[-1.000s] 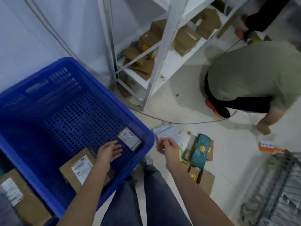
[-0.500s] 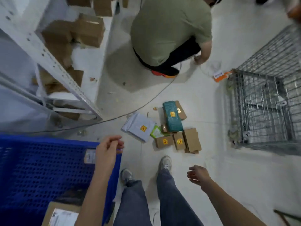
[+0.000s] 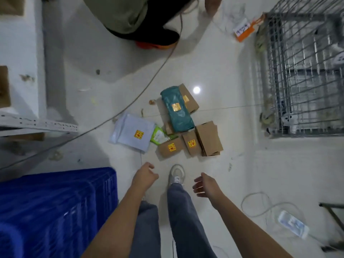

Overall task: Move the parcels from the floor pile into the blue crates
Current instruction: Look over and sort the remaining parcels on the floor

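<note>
Parcels (image 3: 175,127) lie just beyond both empty hands' fingers (image 3: 149,167).

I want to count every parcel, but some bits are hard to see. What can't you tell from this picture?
- Head view: the teal parcel covers part of the brown boxes under it, so the count is unsure.
- The yellow stickers, like the one on the white mailer, are too small to read.
- The blue crate is cut off by the edge; its inside is hidden.
- The other person is cut off at the top.
</note>
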Available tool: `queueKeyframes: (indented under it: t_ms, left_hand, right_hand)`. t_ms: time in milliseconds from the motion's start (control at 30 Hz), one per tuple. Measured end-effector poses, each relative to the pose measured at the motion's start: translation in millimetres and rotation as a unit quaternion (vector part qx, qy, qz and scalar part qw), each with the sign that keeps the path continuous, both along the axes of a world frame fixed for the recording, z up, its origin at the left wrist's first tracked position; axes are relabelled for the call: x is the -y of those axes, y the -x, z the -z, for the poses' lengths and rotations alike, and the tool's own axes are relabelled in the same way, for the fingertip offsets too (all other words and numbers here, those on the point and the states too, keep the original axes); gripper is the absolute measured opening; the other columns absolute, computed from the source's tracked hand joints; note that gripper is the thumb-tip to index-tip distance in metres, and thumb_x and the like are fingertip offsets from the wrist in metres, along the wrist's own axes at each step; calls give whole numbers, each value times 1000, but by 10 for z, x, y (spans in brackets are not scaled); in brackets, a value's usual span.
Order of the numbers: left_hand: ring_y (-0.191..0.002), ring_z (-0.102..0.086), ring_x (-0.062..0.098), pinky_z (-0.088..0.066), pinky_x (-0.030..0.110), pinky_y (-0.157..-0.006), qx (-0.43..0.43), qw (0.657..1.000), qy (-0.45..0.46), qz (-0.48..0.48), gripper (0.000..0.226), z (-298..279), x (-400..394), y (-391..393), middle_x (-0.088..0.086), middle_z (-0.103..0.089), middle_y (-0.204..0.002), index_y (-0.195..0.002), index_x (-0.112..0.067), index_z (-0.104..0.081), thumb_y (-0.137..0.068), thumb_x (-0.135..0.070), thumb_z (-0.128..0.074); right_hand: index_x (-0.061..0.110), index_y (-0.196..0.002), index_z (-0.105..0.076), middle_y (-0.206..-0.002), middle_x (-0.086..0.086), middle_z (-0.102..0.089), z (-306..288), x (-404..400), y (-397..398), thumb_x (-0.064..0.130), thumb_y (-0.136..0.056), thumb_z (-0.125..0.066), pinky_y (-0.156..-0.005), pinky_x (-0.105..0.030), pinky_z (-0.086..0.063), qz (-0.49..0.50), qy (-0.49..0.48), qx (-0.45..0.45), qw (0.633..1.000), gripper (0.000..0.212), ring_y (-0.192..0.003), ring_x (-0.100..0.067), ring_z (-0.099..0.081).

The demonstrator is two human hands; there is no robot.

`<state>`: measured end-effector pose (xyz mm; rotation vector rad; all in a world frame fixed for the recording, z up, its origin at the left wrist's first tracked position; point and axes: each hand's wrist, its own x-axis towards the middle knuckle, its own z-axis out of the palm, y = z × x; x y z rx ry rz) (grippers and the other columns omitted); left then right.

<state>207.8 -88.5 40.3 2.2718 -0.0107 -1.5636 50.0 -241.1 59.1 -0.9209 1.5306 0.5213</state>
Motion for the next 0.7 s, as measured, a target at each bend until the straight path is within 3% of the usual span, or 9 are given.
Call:
queueKeyframes:
  t_ms: [67,200,367,600,700]
  left_hand:
    - [-81,-56,22,-46,30,-77,17,1000,13,15,38,351,219,30,1,-55,-80,-116,-10,-50,-81,-17,-63]
    - [-100,-57,24,-44,31,-81,52,990,-6,134,48,1060,459,65,7,-55,-109,-123,-12,-46,-81,-25,-65]
    - [-122,-43,27,-43,36,-92,80,935,-50,343,68,1914,626,21,11,-41,-134,-136,-9,-33,-83,-36,-65]
    - [-141,-20,31,-33,43,-108,124,887,-48,443,112,3060,693,-26,13,-14,-155,-150,-16,1,-73,-50,-72]
    - [-145,-9,34,-25,45,-113,169,854,-51,489,117,3458,630,-21,16,-3,-157,-150,-16,8,-72,-53,-71]
  right_hand:
    - [-2,-94,-55,-73,-15,-58,334,74,-68,24,-102,-27,-57,-27,-47,0,-11,7,1000,39,-63,-23,-55]
    - [0,-91,-54,-69,-13,-56,1008,142,-158,23,-100,-26,-56,-27,-44,-5,-20,7,1000,37,-60,-20,-52]
    - [0,-91,-54,-68,-11,-56,1884,229,-256,21,-99,-29,-58,-27,-42,5,-3,-6,1000,34,-60,-20,-50]
    - [-2,-108,-58,-82,-11,-53,3025,162,-405,22,-99,-35,-65,-28,-40,57,-14,-12,998,35,-72,-19,-48]
    - [2,-122,-52,-98,-12,-54,3426,96,-484,28,-99,-34,-83,-35,-44,95,-40,-18,995,39,-93,-24,-54]
